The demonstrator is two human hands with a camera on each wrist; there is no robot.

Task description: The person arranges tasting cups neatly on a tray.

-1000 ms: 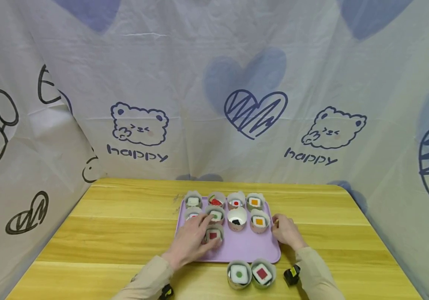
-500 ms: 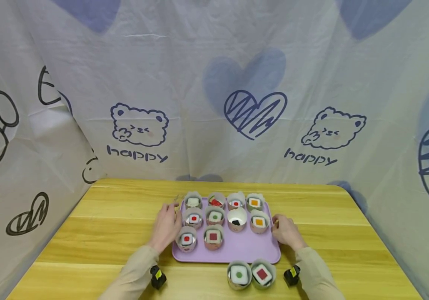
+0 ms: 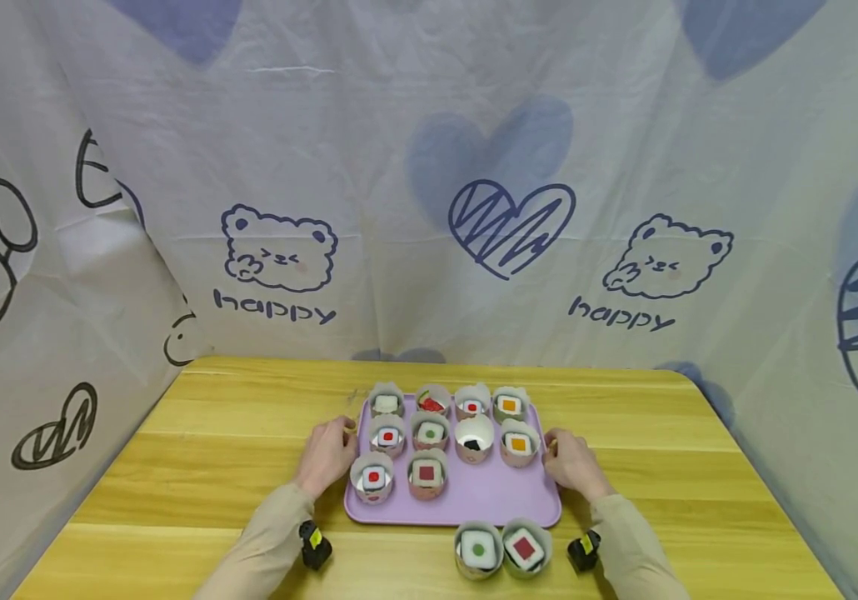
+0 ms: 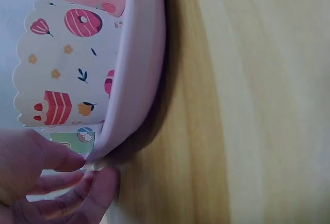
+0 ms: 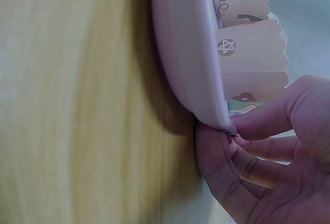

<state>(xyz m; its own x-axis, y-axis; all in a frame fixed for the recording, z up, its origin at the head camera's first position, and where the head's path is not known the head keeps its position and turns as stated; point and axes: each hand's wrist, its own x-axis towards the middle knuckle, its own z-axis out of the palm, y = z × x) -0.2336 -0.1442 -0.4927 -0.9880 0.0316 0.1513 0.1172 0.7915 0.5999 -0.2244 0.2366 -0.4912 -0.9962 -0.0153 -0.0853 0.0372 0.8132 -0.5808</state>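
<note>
A purple tray (image 3: pixel 485 496) lies on the wooden table, bearing several paper baking cups. Each cup holds a small sushi-like piece, such as the one with a red square (image 3: pixel 426 474) or the orange-topped one (image 3: pixel 519 444). My left hand (image 3: pixel 327 456) pinches the tray's left edge; in the left wrist view its thumb (image 4: pixel 67 158) is over the rim and a finger is below. On the opposite side my right hand (image 3: pixel 575 462) grips the right edge, thumb (image 5: pixel 263 118) above and fingers under the rim.
Two more filled cups, a green-dotted one (image 3: pixel 478 549) and a red-squared one (image 3: pixel 525 547), stand on the table (image 3: pixel 197 467) just in front of the tray. A printed cloth (image 3: pixel 399 167) hangs behind the table.
My left hand has left the cups at the tray's left front, moved left and taken hold of the tray's left edge. My right hand stays on the right edge.
</note>
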